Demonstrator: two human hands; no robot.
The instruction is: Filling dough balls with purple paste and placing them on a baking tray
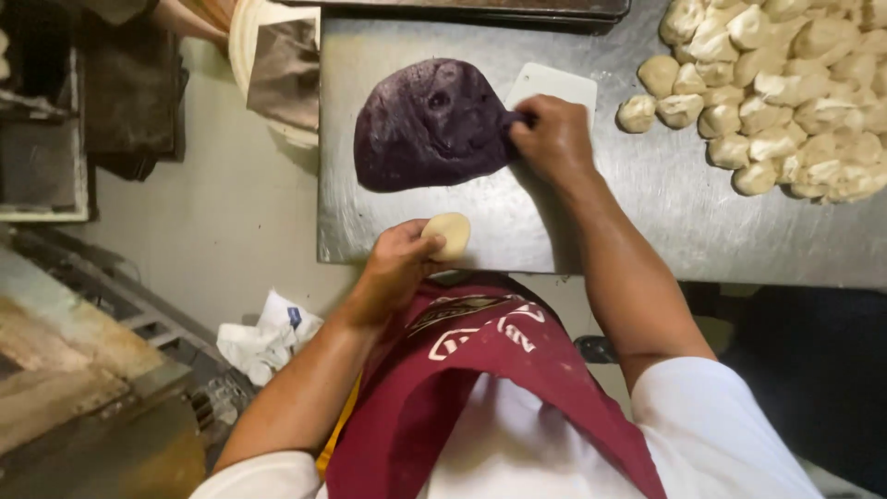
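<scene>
Purple dough [432, 125] pinched by right hand [552, 139] over white scraper [554, 85]; left hand [399, 263] cups pale disc [449, 235]; dough balls [776, 92] nearby

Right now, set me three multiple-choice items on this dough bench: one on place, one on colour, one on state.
1. Where is the heap of pale dough pieces?
A. table's far right
B. on the floor
C. in a bucket

2. What colour is the large dough mass?
A. green
B. dark purple
C. orange

3. What is the left hand doing?
A. hanging empty
B. gripping a knife
C. holding a small flat pale dough round

Key: A, it lies on the steel table; B, its surface is purple; C, the fingers wrap the round.
</scene>
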